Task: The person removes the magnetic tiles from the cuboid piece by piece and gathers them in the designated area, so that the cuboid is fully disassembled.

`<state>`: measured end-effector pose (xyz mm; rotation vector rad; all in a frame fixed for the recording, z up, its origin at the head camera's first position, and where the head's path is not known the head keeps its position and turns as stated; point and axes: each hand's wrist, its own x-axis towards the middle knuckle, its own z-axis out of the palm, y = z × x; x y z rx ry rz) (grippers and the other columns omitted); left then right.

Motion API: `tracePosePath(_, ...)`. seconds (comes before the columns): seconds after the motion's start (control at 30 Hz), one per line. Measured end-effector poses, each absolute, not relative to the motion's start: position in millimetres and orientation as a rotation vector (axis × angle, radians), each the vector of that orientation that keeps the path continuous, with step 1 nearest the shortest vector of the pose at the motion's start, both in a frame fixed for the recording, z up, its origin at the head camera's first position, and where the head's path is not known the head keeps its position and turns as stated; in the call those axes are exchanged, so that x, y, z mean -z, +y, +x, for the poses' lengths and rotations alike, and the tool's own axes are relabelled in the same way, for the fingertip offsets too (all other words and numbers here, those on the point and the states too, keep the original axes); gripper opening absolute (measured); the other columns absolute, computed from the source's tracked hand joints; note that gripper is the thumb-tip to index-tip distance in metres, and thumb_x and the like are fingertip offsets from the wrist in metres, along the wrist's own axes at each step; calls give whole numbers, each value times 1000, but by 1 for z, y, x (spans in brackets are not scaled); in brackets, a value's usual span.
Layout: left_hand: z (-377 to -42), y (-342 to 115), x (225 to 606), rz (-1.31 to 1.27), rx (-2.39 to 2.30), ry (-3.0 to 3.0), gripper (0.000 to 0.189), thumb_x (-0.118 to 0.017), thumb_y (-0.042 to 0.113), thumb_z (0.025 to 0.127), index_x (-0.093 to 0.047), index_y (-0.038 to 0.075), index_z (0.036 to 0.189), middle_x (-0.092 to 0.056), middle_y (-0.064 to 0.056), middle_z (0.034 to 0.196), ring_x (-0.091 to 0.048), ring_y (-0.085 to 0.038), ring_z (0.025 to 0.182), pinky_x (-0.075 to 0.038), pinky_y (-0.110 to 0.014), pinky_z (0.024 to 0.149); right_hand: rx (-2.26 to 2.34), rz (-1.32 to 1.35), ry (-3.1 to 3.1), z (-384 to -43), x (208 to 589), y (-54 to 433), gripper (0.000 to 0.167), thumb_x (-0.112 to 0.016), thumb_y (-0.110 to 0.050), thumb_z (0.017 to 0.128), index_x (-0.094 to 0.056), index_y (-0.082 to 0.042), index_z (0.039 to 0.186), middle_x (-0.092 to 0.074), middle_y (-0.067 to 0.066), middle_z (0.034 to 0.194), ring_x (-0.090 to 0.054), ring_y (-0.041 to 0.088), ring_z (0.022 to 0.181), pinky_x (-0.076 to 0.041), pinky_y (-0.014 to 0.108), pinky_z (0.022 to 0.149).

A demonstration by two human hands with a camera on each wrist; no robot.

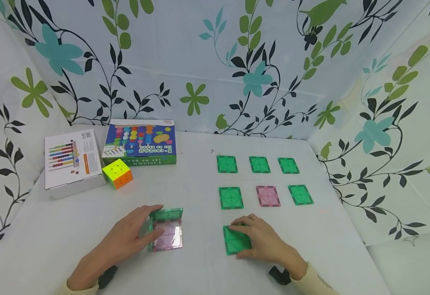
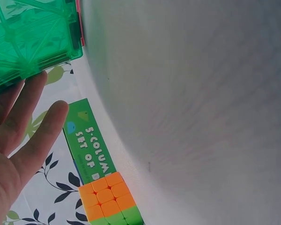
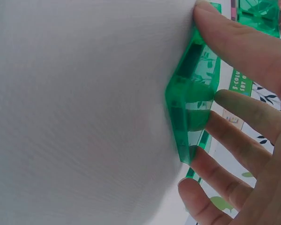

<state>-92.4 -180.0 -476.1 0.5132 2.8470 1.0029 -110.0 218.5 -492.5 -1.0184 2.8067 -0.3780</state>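
Note:
My left hand point(image 1: 135, 227) holds a small structure of magnetic tiles, with a pink tile point(image 1: 168, 237) lying flat and green tiles point(image 1: 172, 214) standing along its back and left sides. The thumb reaches over the left side and fingers touch the back one. In the left wrist view, fingertips meet the outer face of a green tile point(image 2: 33, 42); the thumb is out of sight there. My right hand point(image 1: 263, 241) grips a separate green magnetic tile point(image 1: 235, 242) by opposite edges, thumb at the near edge. In the right wrist view, this tile point(image 3: 178, 98) appears tilted on the white surface.
Beyond my right hand lie two rows of flat tiles: several green ones point(image 1: 231, 198) and one pink tile point(image 1: 268, 196). At the back left are a white box point(image 1: 73, 164), a blue and green box point(image 1: 139, 143) and a puzzle cube point(image 1: 118, 173). Leaf-patterned cloth point(image 1: 156, 61) hangs behind.

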Motion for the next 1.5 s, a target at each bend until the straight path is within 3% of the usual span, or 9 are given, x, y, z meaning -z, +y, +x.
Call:
tracePosePath(0.27, -91, -179, 475, 508, -999, 2841, 64, -65, 52, 97, -50, 17, 147, -63, -5, 140, -59, -32, 131, -52, -57, 104, 410, -1003, 2843, -105, 488, 215, 79, -89, -55, 71, -64, -23, 139, -61, -3, 140, -55, 16, 125, -53, 42, 99)
tracePosePath(0.37, -91, -179, 475, 505, -996, 2842, 64, -64, 53, 97, -50, 17, 147, -62, -5, 140, -59, -31, 131, -52, -57, 104, 541, -1054, 2903, -104, 482, 205, 73, -88, -53, 74, -65, -23, 136, -61, -4, 138, -57, 16, 125, -54, 41, 98)
tracePosePath(0.57, -91, -180, 475, 479, -1003, 2852, 66, -64, 55, 96, -50, 16, 148, -62, -4, 141, -59, -30, 131, -51, -57, 105, 820, -1211, 2912, -112, 465, 154, 49, -81, -36, 89, -66, -17, 132, -66, -3, 128, -62, 13, 119, -56, 34, 96)
tracePosePath(0.83, -87, -182, 475, 417, -999, 2882, 71, -66, 56, 95, -48, 15, 149, -63, -6, 139, -60, -31, 128, -53, -58, 102, 669, -1205, 2775, -143, 443, 84, 50, -72, -34, 97, -59, -16, 142, -68, 1, 130, -67, 13, 117, -57, 29, 96)
tracePosePath(1.0, -84, -179, 468, 290, -888, 3019, 71, -70, 57, 91, -51, 11, 143, -69, -6, 119, -68, -24, 105, -61, -44, 83, 510, -1205, 2729, -158, 440, 55, 45, -72, -32, 96, -64, -16, 138, -73, -1, 124, -70, 11, 111, -57, 25, 92)
tracePosePath(1.17, -83, -173, 458, 139, -809, 3010, 64, -76, 53, 88, -55, 10, 131, -66, 3, 88, -57, -10, 70, -47, -24, 60, 474, -1263, 2716, -163, 446, 42, 30, -74, -26, 95, -74, -16, 123, -77, -6, 109, -72, 5, 98, -55, 17, 84)
tracePosePath(1.27, -82, -170, 453, 95, -776, 2994, 52, -76, 46, 89, -59, 9, 121, -60, 6, 73, -48, -10, 58, -40, -24, 54, 499, -1280, 2733, -163, 451, 39, 23, -74, -22, 95, -77, -15, 116, -78, -7, 103, -72, 3, 91, -54, 13, 79)
tracePosePath(1.5, -78, -160, 445, 33, -614, 3021, 27, -71, 39, 90, -63, 13, 90, -49, 6, 53, -43, -14, 49, -32, -27, 48, 546, -1269, 2767, -162, 457, 38, 18, -73, -21, 96, -78, -16, 113, -78, -7, 100, -70, 0, 86, -52, 10, 75)
